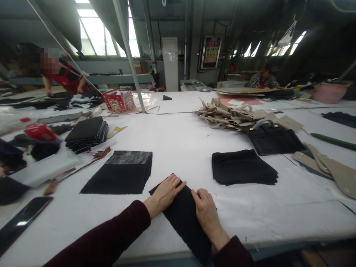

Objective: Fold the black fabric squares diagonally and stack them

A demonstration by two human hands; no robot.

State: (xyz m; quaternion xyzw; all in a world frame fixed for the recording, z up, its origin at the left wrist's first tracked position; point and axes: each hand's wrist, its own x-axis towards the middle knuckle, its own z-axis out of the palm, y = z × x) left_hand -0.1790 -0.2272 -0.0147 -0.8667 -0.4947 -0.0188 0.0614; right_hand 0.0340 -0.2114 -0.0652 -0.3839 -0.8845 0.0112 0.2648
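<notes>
A folded black fabric piece (185,218) lies slantwise in front of me, its lower end reaching the table's near edge. My left hand (167,193) rests flat on its upper part, fingers stretched over the fabric. At the right edge my right hand (205,211) has its fingers bent and closed on the black fabric; their tips are partly hidden. To the left is a stack of black fabric pieces (118,178) with a grey speckled strip along the top. Another stack of black fabric (243,168) sits on the right.
The white table (178,139) carries a pile of beige pieces (228,115), a black bag (274,139), folded black pieces (86,133) and a red box (118,101). A phone (23,220) lies at left. A metal pole (129,55) rises behind. Two people work farther back.
</notes>
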